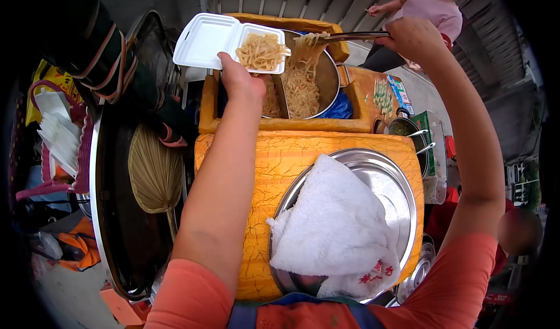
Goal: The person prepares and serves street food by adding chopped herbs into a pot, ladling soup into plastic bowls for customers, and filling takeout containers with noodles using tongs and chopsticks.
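My left hand (240,79) is closed on the near edge of a white foam takeaway box (204,40), whose lid lies folded back to the left. A heap of flat noodles (261,51) fills part of the box's right half. My right hand (415,40) grips metal tongs (356,36) held level over a round divided pot (332,87). A clump of noodles (308,52) hangs from the tongs' tips above the pot. More noodles (302,93) lie inside it, on both sides of the divider. The pot sits in a yellow wooden frame (227,122).
Nearer me, a white towel (335,224) lies over a steel lid (402,206). On the left are a palm-leaf fan (154,169) and a bag with foam boxes (58,131). A small pot (401,128) with spoons stands right. A person in pink (431,5) is beyond; another is right.
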{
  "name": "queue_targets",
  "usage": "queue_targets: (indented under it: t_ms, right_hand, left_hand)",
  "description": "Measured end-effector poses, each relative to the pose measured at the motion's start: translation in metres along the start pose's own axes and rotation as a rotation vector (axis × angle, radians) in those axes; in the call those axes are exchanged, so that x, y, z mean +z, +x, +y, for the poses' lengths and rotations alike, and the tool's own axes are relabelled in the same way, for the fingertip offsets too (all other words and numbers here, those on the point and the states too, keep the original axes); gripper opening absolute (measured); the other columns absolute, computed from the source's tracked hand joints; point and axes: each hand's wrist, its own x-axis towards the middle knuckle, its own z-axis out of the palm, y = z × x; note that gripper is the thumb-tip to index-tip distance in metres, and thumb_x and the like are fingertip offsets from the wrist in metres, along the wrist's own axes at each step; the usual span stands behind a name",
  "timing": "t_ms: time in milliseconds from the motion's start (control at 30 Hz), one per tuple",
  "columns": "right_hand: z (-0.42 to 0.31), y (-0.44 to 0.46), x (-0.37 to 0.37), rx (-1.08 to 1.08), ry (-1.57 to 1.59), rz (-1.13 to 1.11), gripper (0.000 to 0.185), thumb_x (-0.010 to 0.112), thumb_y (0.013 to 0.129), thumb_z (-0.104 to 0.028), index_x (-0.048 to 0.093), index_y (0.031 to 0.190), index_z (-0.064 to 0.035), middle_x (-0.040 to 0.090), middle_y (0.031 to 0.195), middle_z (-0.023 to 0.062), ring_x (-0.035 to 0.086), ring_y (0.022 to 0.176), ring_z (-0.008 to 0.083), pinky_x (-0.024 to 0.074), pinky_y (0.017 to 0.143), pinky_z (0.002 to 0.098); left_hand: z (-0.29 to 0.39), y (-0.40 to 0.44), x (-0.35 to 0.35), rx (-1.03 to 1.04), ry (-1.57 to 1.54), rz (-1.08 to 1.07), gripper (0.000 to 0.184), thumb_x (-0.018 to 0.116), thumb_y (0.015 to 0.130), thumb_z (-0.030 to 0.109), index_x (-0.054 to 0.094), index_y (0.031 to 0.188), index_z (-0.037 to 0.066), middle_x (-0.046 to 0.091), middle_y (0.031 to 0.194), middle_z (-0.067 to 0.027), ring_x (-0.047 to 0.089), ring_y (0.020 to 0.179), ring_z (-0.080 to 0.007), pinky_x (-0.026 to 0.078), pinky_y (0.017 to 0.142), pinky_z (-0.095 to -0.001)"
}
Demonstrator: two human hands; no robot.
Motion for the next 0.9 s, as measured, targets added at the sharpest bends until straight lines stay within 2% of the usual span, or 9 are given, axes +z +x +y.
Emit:
queue_targets:
  t_ms: [233, 300, 567, 600, 633, 700, 733, 800, 900]
  right_hand:
    - [0.039, 0.011, -0.093, -0.004, -0.036, 0.187, 0.027, 0.064, 0.079, -0.031, 0.066, 0.077, -0.0046, 0.06, 0.06, 0.0112, 0.059, 0.053, 0.0242, 0.0455, 0.05, 0.032]
    - [0.021, 0.007, -0.139, 0.163, -0.272, -0.16, 0.049, 0.055, 0.077, -0.056, 0.066, 0.073, -0.0084, 0.064, 0.07, 0.0109, 0.063, 0.07, 0.0289, 0.0502, 0.059, 0.0381]
    - [0.0, 0.008, -0.155, -0.04, -0.284, -0.018, 0.043, 0.062, 0.074, -0.049, 0.067, 0.08, -0.0069, 0.065, 0.073, 0.0103, 0.063, 0.07, 0.0261, 0.0495, 0.059, 0.0367]
    - [0.003, 0.014, -0.163, 0.155, -0.259, -0.23, 0.041, 0.064, 0.073, -0.047, 0.067, 0.08, -0.0066, 0.064, 0.073, 0.0104, 0.063, 0.069, 0.0262, 0.0492, 0.059, 0.0353]
    - [0.037, 0.004, -0.15, -0.035, -0.07, -0.024, 0.047, 0.061, 0.073, -0.052, 0.067, 0.079, -0.0064, 0.064, 0.073, 0.0103, 0.063, 0.07, 0.0273, 0.0491, 0.059, 0.037]
    - [0.057, 0.001, -0.116, -0.144, 0.138, 0.36, 0.027, 0.066, 0.075, -0.03, 0.065, 0.076, -0.0026, 0.059, 0.061, 0.0131, 0.058, 0.054, 0.027, 0.0454, 0.052, 0.0344]
    - [0.06, 0.0, -0.112, -0.146, 0.138, 0.36, 0.027, 0.066, 0.075, -0.03, 0.065, 0.076, -0.0026, 0.059, 0.061, 0.0131, 0.058, 0.054, 0.027, 0.0454, 0.052, 0.0344]
    - [0.06, -0.005, -0.109, 0.095, 0.015, -0.121, 0.026, 0.068, 0.07, -0.027, 0.065, 0.075, -0.0018, 0.059, 0.063, 0.0146, 0.058, 0.058, 0.0295, 0.0454, 0.055, 0.0367]
    - [0.02, 0.001, -0.05, -0.081, 0.017, -0.267, 0.032, 0.068, 0.069, -0.035, 0.068, 0.079, -0.0053, 0.064, 0.079, 0.012, 0.063, 0.077, 0.0281, 0.0498, 0.068, 0.0372]
  left_hand:
    - [0.0, 0.0, 0.001, -0.025, 0.046, 0.06, 0.055, 0.026, 0.094, 0.049, 0.035, 0.133, 0.012, 0.043, 0.13, -0.0097, 0.045, 0.118, -0.0296, 0.039, 0.092, -0.0546]
    - [0.002, -0.01, 0.007, -0.083, 0.072, 0.022, 0.055, 0.023, 0.094, 0.049, 0.033, 0.134, 0.013, 0.041, 0.132, -0.0104, 0.045, 0.119, -0.0292, 0.039, 0.093, -0.0542]
    - [0.0, -0.01, 0.006, -0.159, -0.011, -0.232, 0.057, 0.014, 0.094, 0.05, 0.03, 0.136, 0.014, 0.04, 0.133, -0.0094, 0.044, 0.12, -0.0296, 0.04, 0.093, -0.0516]
    - [0.001, -0.011, 0.008, -0.146, 0.013, -0.192, 0.057, 0.014, 0.094, 0.05, 0.03, 0.136, 0.015, 0.041, 0.133, -0.0093, 0.044, 0.119, -0.0293, 0.04, 0.093, -0.0511]
    - [0.001, -0.013, 0.01, -0.131, 0.037, -0.156, 0.057, 0.015, 0.094, 0.051, 0.03, 0.136, 0.015, 0.041, 0.132, -0.0091, 0.045, 0.119, -0.029, 0.04, 0.093, -0.0507]
    - [0.002, -0.014, 0.011, -0.116, 0.062, -0.131, 0.057, 0.016, 0.094, 0.051, 0.031, 0.136, 0.015, 0.042, 0.132, -0.0089, 0.046, 0.118, -0.0289, 0.041, 0.093, -0.0493]
    - [0.002, -0.014, 0.012, -0.092, 0.037, -0.181, 0.057, 0.017, 0.094, 0.05, 0.03, 0.136, 0.014, 0.041, 0.132, -0.0093, 0.045, 0.118, -0.0292, 0.041, 0.093, -0.0495]
    - [0.002, -0.015, 0.013, -0.072, 0.014, -0.229, 0.057, 0.018, 0.094, 0.05, 0.03, 0.136, 0.013, 0.041, 0.133, -0.0098, 0.045, 0.118, -0.0295, 0.041, 0.093, -0.0497]
    - [0.002, -0.012, 0.014, -0.033, 0.01, -0.297, 0.058, 0.016, 0.095, 0.048, 0.028, 0.137, 0.011, 0.035, 0.137, -0.0118, 0.036, 0.125, -0.0313, 0.032, 0.1, -0.0517]
